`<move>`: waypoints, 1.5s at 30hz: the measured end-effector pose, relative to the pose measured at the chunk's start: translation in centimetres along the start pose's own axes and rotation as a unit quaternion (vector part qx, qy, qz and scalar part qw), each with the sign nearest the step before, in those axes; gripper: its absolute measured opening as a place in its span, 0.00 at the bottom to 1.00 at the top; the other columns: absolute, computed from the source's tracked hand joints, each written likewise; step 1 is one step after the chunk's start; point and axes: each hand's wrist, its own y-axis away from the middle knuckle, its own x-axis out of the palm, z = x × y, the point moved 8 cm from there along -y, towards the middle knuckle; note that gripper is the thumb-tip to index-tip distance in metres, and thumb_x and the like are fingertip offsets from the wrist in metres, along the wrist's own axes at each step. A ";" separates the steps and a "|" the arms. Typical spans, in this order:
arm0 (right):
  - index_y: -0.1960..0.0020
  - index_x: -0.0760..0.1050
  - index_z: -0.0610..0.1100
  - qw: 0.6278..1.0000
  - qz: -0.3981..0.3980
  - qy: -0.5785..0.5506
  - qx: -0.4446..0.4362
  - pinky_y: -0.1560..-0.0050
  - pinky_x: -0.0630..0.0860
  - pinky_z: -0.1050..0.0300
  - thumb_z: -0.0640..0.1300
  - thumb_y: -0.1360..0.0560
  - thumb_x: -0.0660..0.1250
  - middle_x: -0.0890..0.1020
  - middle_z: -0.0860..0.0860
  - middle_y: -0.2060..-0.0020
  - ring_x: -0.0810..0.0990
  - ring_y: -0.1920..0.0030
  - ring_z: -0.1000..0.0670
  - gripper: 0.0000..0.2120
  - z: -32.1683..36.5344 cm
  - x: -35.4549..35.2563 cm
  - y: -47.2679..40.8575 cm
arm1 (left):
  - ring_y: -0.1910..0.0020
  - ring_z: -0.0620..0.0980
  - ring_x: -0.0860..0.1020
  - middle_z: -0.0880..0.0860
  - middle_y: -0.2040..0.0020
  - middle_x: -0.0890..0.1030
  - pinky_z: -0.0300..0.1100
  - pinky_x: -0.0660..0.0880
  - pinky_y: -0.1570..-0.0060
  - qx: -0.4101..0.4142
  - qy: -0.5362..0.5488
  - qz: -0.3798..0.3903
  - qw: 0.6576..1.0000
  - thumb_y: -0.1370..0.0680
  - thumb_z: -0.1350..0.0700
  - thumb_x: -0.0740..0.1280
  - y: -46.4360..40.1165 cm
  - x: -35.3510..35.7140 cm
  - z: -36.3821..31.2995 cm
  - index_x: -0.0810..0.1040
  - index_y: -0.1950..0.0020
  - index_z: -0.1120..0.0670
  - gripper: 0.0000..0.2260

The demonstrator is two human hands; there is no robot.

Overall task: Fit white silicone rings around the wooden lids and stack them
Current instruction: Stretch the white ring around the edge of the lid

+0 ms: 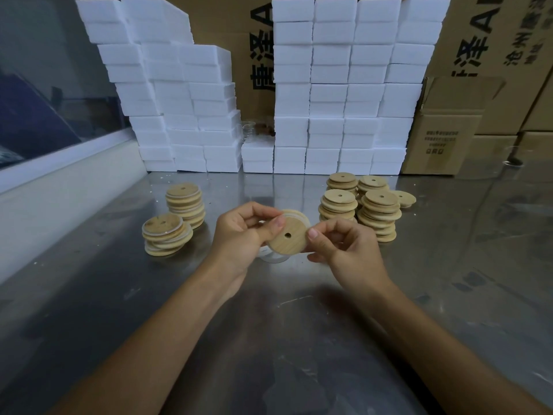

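A round wooden lid [288, 238] with a small centre hole is held above the metal table [299, 324] between both hands. My left hand [242, 235] pinches its left edge, and my right hand [341, 250] pinches its right edge. A white silicone ring [294, 214] shows along the lid's upper rim. More white rings [273, 255] lie on the table under the lid, partly hidden. Two stacks of ringed lids [176, 217] stand at the left. Several stacks of bare lids [365, 205] stand at the right.
Tall walls of white foam blocks [338, 94] line the back of the table, with cardboard boxes [443, 136] behind and to the right. A white ledge [59, 181] runs along the left. Some clear glass items [257, 130] sit in the gap between foam walls.
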 end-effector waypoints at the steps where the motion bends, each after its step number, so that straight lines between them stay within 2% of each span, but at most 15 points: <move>1: 0.59 0.79 0.41 1.000 -0.010 0.019 -0.014 0.64 0.79 0.61 0.33 0.24 0.69 0.85 0.47 0.66 0.85 0.62 0.48 0.06 0.1 -0.2 0.0 | 0.56 0.52 0.83 0.57 0.56 0.85 0.43 0.79 0.55 0.006 -0.014 0.006 1.000 0.28 0.64 0.73 0.0 0.0 0.0 0.82 0.60 0.53 0.06; 4: 0.60 0.79 0.45 0.987 -0.046 0.132 -0.083 0.63 0.77 0.63 0.33 0.25 0.69 0.83 0.53 0.67 0.81 0.65 0.56 0.09 1.0 -0.6 0.1 | 0.59 0.47 0.83 0.51 0.60 0.85 0.37 0.79 0.59 0.058 -0.105 0.010 0.993 0.29 0.65 0.75 -0.1 0.1 -0.6 0.81 0.60 0.52 0.09; 6: 0.59 0.78 0.46 0.968 -0.067 0.205 -0.126 0.62 0.76 0.63 0.33 0.25 0.69 0.82 0.56 0.64 0.80 0.63 0.56 0.09 1.7 -0.7 0.4 | 0.61 0.45 0.82 0.50 0.60 0.85 0.36 0.78 0.60 0.092 -0.173 0.009 0.981 0.29 0.64 0.76 0.0 0.4 -0.9 0.79 0.62 0.51 0.10; 10: 0.58 0.77 0.46 0.953 -0.068 0.239 -0.174 0.62 0.75 0.62 0.33 0.25 0.68 0.80 0.58 0.62 0.78 0.60 0.55 0.09 2.5 -0.7 0.7 | 0.61 0.44 0.80 0.47 0.60 0.84 0.38 0.76 0.61 0.114 -0.252 0.001 0.961 0.27 0.60 0.74 0.0 0.6 -0.9 0.78 0.65 0.47 0.11; 14: 0.55 0.76 0.49 0.968 -0.048 0.198 -0.146 0.63 0.74 0.66 0.37 0.23 0.68 0.80 0.59 0.63 0.79 0.62 0.57 0.07 2.1 -0.4 0.6 | 0.68 0.44 0.79 0.49 0.66 0.82 0.35 0.75 0.67 0.081 -0.192 -0.012 0.978 0.25 0.64 0.72 -0.1 0.1 -0.5 0.78 0.64 0.51 0.11; 16: 0.50 0.74 0.49 0.982 -0.016 0.153 -0.105 0.64 0.76 0.62 0.40 0.22 0.69 0.82 0.56 0.62 0.82 0.63 0.55 0.06 1.4 0.3 0.5 | 0.69 0.46 0.80 0.51 0.65 0.82 0.34 0.75 0.68 0.051 -0.153 -0.032 0.986 0.24 0.64 0.71 -0.2 -0.3 -0.1 0.78 0.63 0.52 0.10; 18: 0.48 0.72 0.48 0.992 -0.001 0.106 -0.068 0.66 0.78 0.59 0.39 0.23 0.70 0.84 0.50 0.61 0.84 0.65 0.50 0.08 0.7 0.7 0.4 | 0.68 0.48 0.81 0.53 0.63 0.82 0.36 0.77 0.66 0.031 -0.137 -0.046 0.989 0.24 0.64 0.70 -0.2 -0.6 0.2 0.78 0.63 0.53 0.10; 21: 0.54 0.72 0.46 0.994 -0.051 0.083 -0.046 0.66 0.77 0.59 0.37 0.25 0.71 0.84 0.47 0.63 0.84 0.67 0.48 0.09 0.4 -0.4 0.1 | 0.62 0.53 0.82 0.57 0.61 0.80 0.44 0.82 0.60 0.000 -0.110 -0.028 0.994 0.23 0.64 0.69 -0.4 -0.3 0.7 0.78 0.63 0.56 0.09; 23: 0.56 0.73 0.46 0.992 -0.068 0.097 -0.050 0.65 0.77 0.58 0.36 0.26 0.72 0.83 0.48 0.64 0.84 0.67 0.50 0.09 0.4 -1.0 -0.1 | 0.60 0.55 0.81 0.57 0.61 0.80 0.46 0.82 0.59 0.017 -0.150 -0.015 0.988 0.24 0.63 0.70 -0.4 0.0 0.5 0.78 0.62 0.56 0.07; 27: 0.59 0.74 0.50 0.983 -0.067 0.154 -0.070 0.63 0.77 0.57 0.37 0.27 0.74 0.83 0.52 0.63 0.82 0.65 0.55 0.11 0.7 -1.2 -0.2 | 0.63 0.51 0.79 0.45 0.66 0.80 0.54 0.80 0.57 0.119 -0.301 -0.007 0.946 0.26 0.60 0.72 0.0 0.3 -1.1 0.77 0.62 0.53 0.07; 32: 0.58 0.76 0.49 0.978 -0.057 0.182 -0.081 0.61 0.79 0.53 0.39 0.27 0.74 0.83 0.54 0.63 0.82 0.63 0.55 0.09 0.9 -1.2 -0.1 | 0.67 0.48 0.79 0.41 0.68 0.79 0.47 0.78 0.62 0.141 -0.332 0.000 0.932 0.24 0.59 0.70 0.3 0.7 -1.3 0.74 0.61 0.49 0.09; 35: 0.57 0.75 0.48 0.980 -0.062 0.176 -0.074 0.63 0.78 0.57 0.41 0.26 0.74 0.83 0.54 0.63 0.82 0.64 0.56 0.08 0.9 -1.1 0.0 | 0.70 0.47 0.80 0.49 0.69 0.80 0.51 0.81 0.61 0.109 -0.288 -0.004 0.951 0.23 0.61 0.69 0.1 0.4 -0.8 0.75 0.60 0.52 0.08; 37: 0.57 0.75 0.46 0.985 -0.064 0.151 -0.053 0.63 0.77 0.55 0.41 0.26 0.74 0.82 0.52 0.63 0.81 0.65 0.54 0.08 0.6 -1.0 -0.1 | 0.71 0.50 0.80 0.54 0.70 0.80 0.54 0.82 0.61 0.071 -0.216 -0.019 0.974 0.22 0.65 0.67 -0.2 0.0 -0.2 0.75 0.60 0.56 0.08; 39: 0.56 0.75 0.43 0.992 -0.058 0.113 -0.023 0.64 0.78 0.53 0.41 0.26 0.74 0.82 0.47 0.64 0.81 0.66 0.51 0.07 0.1 -0.8 -0.2 | 0.70 0.53 0.81 0.54 0.71 0.79 0.53 0.83 0.61 0.033 -0.150 -0.036 0.987 0.22 0.67 0.66 -0.4 -0.5 0.3 0.75 0.61 0.57 0.09; 45: 0.58 0.80 0.36 0.995 -0.039 0.094 0.013 0.65 0.78 0.62 0.43 0.25 0.72 0.85 0.44 0.64 0.84 0.66 0.52 0.09 -0.3 -0.5 -0.1 | 0.61 0.59 0.85 0.59 0.65 0.82 0.46 0.81 0.64 -0.084 0.049 -0.046 0.994 0.20 0.66 0.62 -0.6 -0.7 1.8 0.74 0.58 0.63 0.07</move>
